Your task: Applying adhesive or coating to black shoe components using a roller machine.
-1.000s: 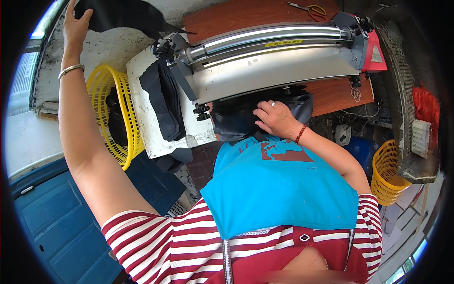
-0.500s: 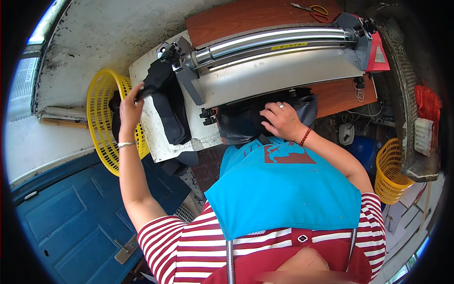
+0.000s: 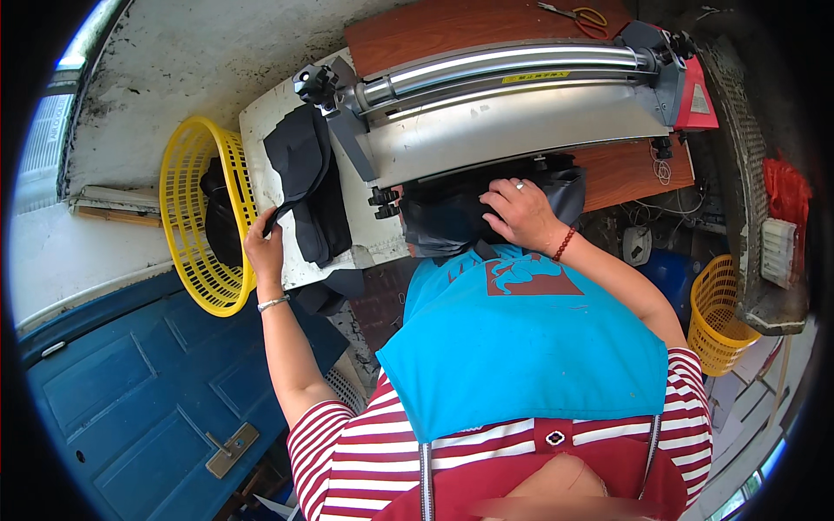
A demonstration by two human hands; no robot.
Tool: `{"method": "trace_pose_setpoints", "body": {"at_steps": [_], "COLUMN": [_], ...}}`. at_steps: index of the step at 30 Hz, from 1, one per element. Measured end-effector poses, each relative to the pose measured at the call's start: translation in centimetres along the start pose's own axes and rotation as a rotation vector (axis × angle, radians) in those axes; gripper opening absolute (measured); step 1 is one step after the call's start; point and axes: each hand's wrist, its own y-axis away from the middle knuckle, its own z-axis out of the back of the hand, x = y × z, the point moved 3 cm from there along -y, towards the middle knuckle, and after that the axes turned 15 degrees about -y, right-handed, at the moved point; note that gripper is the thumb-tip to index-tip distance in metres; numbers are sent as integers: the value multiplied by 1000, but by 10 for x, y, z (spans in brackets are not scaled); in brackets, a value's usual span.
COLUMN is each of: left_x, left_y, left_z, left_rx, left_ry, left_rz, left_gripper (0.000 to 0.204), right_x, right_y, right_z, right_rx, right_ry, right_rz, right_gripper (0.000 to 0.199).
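L hand prob. pinching black cloth.

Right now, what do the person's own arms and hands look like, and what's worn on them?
Both forearms are bare below short red-and-white striped sleeves. The left hand has a thin silver bangle at the wrist. The right hand wears a silver ring on one finger and a dark red beaded bracelet at the wrist. No gloves.

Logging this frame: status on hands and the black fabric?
Left hand grips edge of black fabric stack on white board. Right hand flat on dark fabric pile under roller machine. Nothing in the way.
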Motion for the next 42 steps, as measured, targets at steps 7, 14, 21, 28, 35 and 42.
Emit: {"method": "trace_pose_setpoints", "body": {"at_steps": [7, 14, 21, 28, 35, 42], "left_x": [8, 27, 37, 15, 22, 26], "left_y": [-17, 56, 65, 43, 37, 47], "left_z": [20, -49, -129, -140, -119, -97], "left_rx": [-153, 277, 151, 165, 127, -63], "left_ry": [123, 104, 234, 115, 438, 832], "left_rz": [-26, 78, 321, 377, 747, 1030], "left_gripper": [36, 35, 96, 94, 78, 48], "right_x": [-1, -2, -5, -3, -3, 0], "right_y": [1, 1, -2, -4, -20, -25], "right_z": [-1, -2, -2, -2, -14, -12], "right_rx": [-24, -63, -36, -32, 54, 48], "right_ry": [10, 19, 19, 15, 207, 53], "right_rz": [6, -9, -2, -8, -66, -81], "right_gripper": [31, 32, 31, 33, 50, 42]}}
